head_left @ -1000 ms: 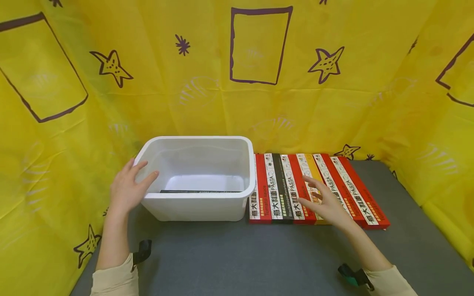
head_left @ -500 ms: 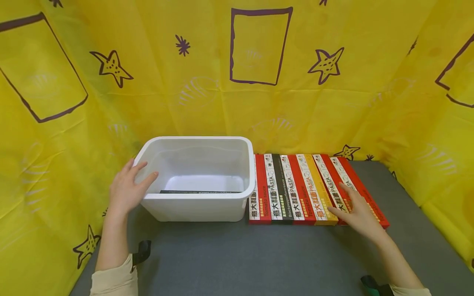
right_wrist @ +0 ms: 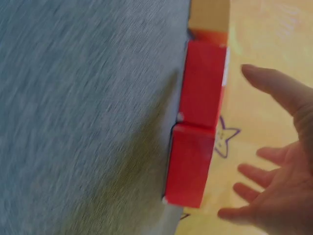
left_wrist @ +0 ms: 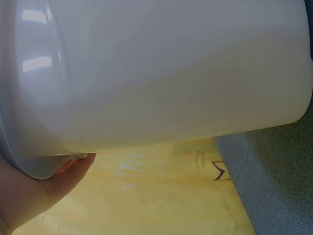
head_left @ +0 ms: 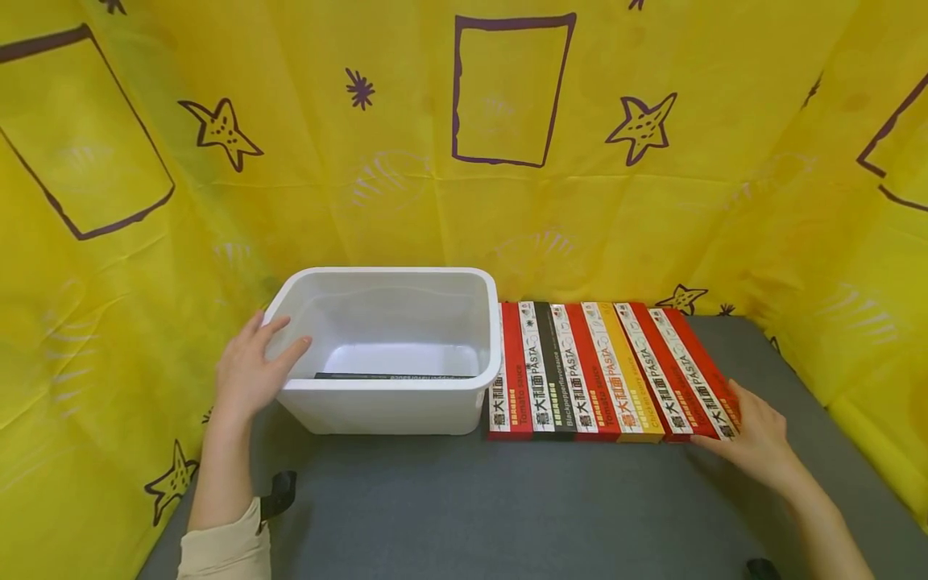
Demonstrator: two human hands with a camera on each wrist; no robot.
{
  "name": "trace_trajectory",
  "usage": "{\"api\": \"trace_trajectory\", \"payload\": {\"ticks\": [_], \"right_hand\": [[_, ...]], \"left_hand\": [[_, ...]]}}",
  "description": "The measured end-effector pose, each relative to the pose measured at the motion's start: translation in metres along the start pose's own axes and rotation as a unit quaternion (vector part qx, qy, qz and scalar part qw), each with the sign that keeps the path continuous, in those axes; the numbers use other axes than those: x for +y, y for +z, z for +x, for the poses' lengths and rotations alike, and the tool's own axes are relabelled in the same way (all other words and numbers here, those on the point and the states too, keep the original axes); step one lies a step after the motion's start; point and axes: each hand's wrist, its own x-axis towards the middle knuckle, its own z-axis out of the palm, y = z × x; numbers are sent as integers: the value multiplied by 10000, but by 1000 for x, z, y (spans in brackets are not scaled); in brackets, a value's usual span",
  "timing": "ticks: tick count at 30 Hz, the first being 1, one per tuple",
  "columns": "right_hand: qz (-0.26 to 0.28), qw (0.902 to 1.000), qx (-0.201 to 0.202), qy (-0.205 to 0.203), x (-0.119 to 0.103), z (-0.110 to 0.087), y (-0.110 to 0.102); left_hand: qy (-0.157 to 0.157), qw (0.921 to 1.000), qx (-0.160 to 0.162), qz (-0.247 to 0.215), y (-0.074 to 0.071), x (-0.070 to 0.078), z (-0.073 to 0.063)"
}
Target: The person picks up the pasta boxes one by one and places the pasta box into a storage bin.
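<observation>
My left hand (head_left: 254,362) grips the left rim of a white plastic bin (head_left: 384,411); in the left wrist view its fingers curl round the lip. One dark pasta box (head_left: 395,376) lies inside, mostly hidden by the front wall. Several flat pasta boxes lie side by side right of the bin: red ones, a black one (head_left: 553,379) and a yellow one (head_left: 629,370). Over the near end of the outermost red pasta box (head_left: 698,354), my right hand (head_left: 761,439) hovers with thumb and fingers spread. The right wrist view shows a gap between these fingers and the red box end (right_wrist: 190,166).
A dark grey tabletop (head_left: 435,507) spreads in front of the bin and boxes. Yellow patterned cloth (head_left: 406,185) hangs behind and along both sides, close to the bin's back. The row's leftmost box touches or nearly touches the bin.
My right hand has swept rightward across the row of pasta boxes, from the middle to the outermost red one. The left hand, bin and boxes have stayed put.
</observation>
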Motion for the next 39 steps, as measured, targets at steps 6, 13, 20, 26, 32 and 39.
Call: {"api": "trace_trajectory", "payload": {"ticks": [6, 13, 20, 26, 32, 39], "right_hand": [[-324, 9964, -582, 518, 20, -4, -3], [-152, 9919, -1042, 703, 35, -4, -2], [-248, 9929, -924, 700, 38, 1, -1], [-224, 9898, -978, 1012, 37, 1, -7], [171, 9780, -767, 1930, 27, -5, -19], [868, 9638, -287, 2505, 13, -8, -27]], "left_hand": [[-48, 10000, -40, -25, 0, -1, -1], [34, 10000, -17, 6, 1, -3, 0], [44, 10000, 6, 32, 0, -2, 0], [5, 10000, 25, 53, 1, -3, 1], [-38, 10000, 20, 58, 1, -3, 2], [-60, 10000, 19, 24, 1, -2, 1]]}}
